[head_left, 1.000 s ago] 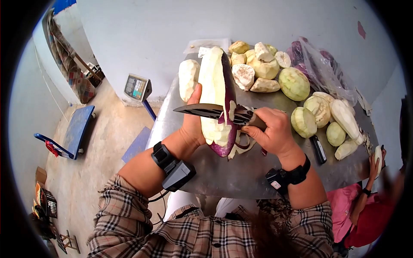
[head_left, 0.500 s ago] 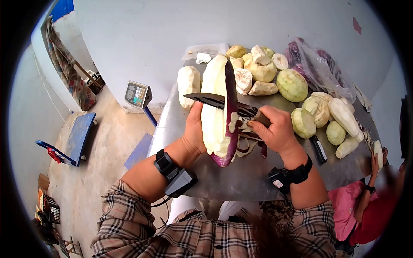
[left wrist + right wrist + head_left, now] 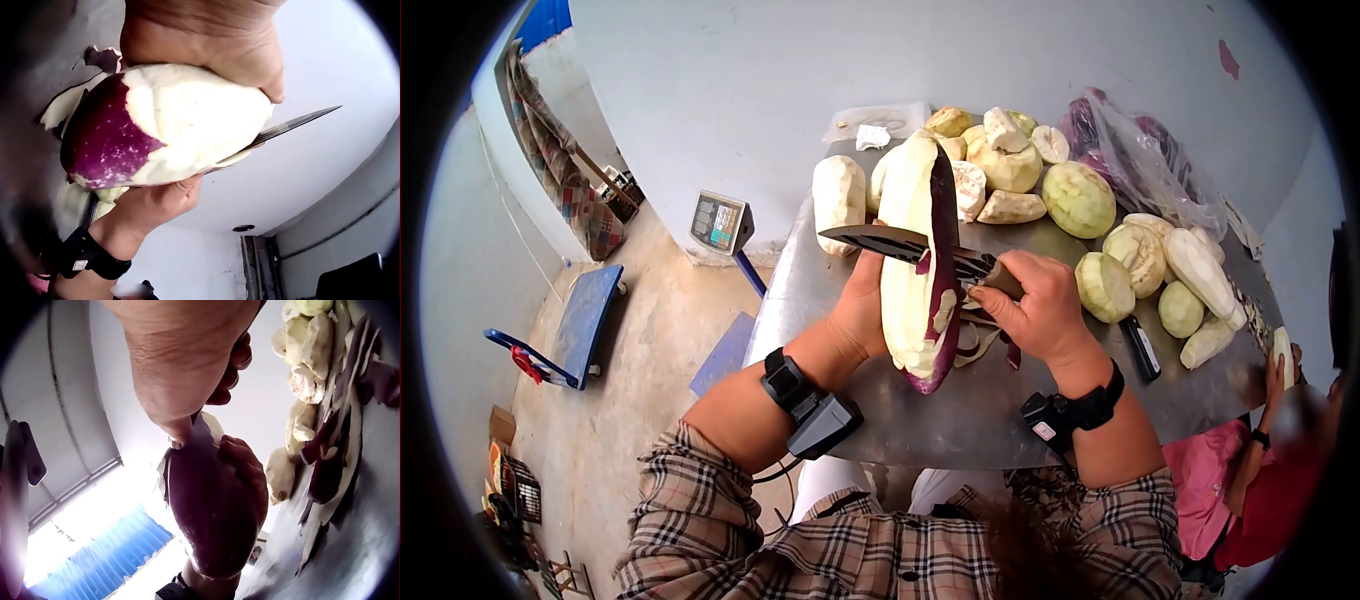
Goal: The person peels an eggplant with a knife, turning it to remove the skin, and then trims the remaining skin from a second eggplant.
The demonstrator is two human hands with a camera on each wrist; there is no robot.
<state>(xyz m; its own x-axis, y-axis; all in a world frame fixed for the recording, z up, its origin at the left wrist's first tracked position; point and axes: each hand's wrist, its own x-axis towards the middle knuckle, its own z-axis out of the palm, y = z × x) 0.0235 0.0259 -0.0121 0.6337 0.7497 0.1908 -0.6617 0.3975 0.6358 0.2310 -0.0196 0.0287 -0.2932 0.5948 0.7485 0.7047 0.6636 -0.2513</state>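
Note:
A long eggplant (image 3: 905,290), mostly peeled to pale flesh with a purple strip and tip left, is held over the metal table. My left hand (image 3: 862,308) grips it from the left, with fingers partly hidden behind it. The right hand (image 3: 1042,308) grips the handle of a knife (image 3: 875,239), whose dark blade lies across the eggplant and points left. In the left wrist view the blade tip (image 3: 306,120) sticks out past the flesh. The right wrist view shows the eggplant's purple side (image 3: 212,506), with the right thumb close against it.
Peel strips (image 3: 975,345) lie beneath the eggplant. Peeled eggplants (image 3: 1080,200) crowd the back and right of the table (image 3: 960,430), beside a plastic bag (image 3: 1150,170) of purple ones. A black-handled tool (image 3: 1140,348) lies right. Another person's hand (image 3: 1275,385) is at the far right.
The eggplant has moved slightly right and toward me and has turned a little. The knife blade has shifted along its skin; both hands keep their grip.

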